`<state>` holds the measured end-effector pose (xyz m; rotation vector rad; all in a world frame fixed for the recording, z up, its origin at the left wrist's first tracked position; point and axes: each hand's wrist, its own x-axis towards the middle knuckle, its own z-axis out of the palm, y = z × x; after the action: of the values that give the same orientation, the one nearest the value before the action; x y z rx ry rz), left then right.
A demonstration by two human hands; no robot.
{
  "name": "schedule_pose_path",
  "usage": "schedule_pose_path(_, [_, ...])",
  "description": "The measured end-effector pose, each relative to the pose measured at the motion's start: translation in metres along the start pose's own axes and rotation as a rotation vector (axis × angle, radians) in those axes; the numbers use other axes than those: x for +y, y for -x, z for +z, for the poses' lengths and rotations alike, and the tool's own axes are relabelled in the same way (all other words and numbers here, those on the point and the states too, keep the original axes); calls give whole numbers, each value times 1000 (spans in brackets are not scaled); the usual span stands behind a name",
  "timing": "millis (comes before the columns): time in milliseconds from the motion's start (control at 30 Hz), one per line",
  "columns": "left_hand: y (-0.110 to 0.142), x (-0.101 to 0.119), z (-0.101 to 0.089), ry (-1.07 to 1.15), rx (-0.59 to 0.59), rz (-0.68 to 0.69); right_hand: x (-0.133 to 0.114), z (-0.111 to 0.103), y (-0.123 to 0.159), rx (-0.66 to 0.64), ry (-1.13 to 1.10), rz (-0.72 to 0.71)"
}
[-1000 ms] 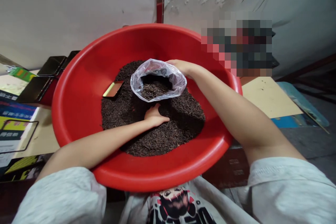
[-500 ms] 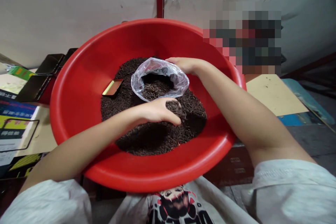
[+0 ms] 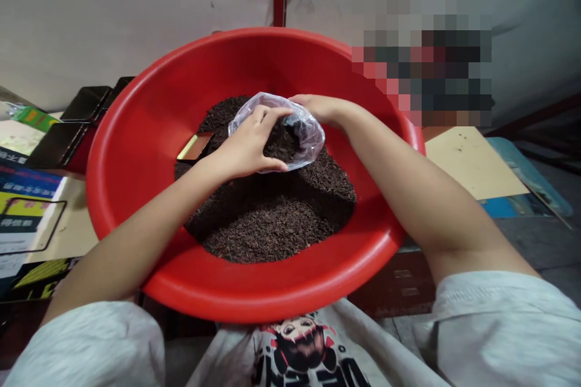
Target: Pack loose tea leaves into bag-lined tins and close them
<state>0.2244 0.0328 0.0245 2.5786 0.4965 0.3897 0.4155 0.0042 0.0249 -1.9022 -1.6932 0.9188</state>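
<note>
Inside a large red plastic basin [image 3: 136,151] lies a heap of dark, dry loose tea leaves [image 3: 276,224]. A clear plastic bag [image 3: 311,144] stands in the heap, its mouth open and dark leaves showing inside. My left hand [image 3: 254,142] is over the bag's mouth, thumb and fingers spread apart above the leaves. Whether some leaves still cling to its palm is hidden. At the bag's far right side, my right hand [image 3: 318,107] holds the plastic; its fingertips are out of sight behind the bag.
A small rectangular tin lid [image 3: 195,147] rests on the leaves at the left inside the basin. Dark open tins [image 3: 61,148] stand left of the basin, near printed sheets [image 3: 27,205]. A pixelated area covers the back right, above a tan board [image 3: 476,163]. A wall rises behind.
My left hand, carrying a handful of tea leaves in front of the bag, has moved up and over its mouth and spread its fingers. My right hand stays at the bag.
</note>
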Motion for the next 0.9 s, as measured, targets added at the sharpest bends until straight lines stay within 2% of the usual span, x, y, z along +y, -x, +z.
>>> schedule_pose_path(67, [2,6,-4,-38,-54,37,-2,0,0,8,-52,42])
schedule_pose_path(133, [2,10,-11,-28,-30,73,-2,0,0,27,-104,91])
schedule_pose_path(200, [1,9,-18,6,114,62,-2,0,1,64,-154,156])
schedule_pose_path(267, [-1,-2,-22,24,351,-30,0,-1,1,100,-191,208])
schedule_pose_path(333, [-1,-21,-25,0,566,-193,4,-2,0,120,-236,248])
schedule_pose_path(400, [-1,-44,-25,-43,646,-393,9,-2,-3,107,-307,253])
schedule_pose_path(433, [-1,-56,-24,-61,624,-493,10,-1,-5,92,-363,247])
schedule_pose_path(500, [-1,-75,-23,-91,506,-659,11,0,-8,62,-496,243])
schedule_pose_path(567, [0,-86,-23,-119,375,-751,9,2,-10,75,-609,287])
schedule_pose_path(700, [0,-94,-22,-166,175,-798,1,6,-8,192,-611,323])
schedule_pose_path(767, [1,-97,-17,-189,55,-795,-1,8,-4,200,-572,304])
schedule_pose_path(900, [7,-107,13,-256,-97,-733,2,11,2,202,-517,210])
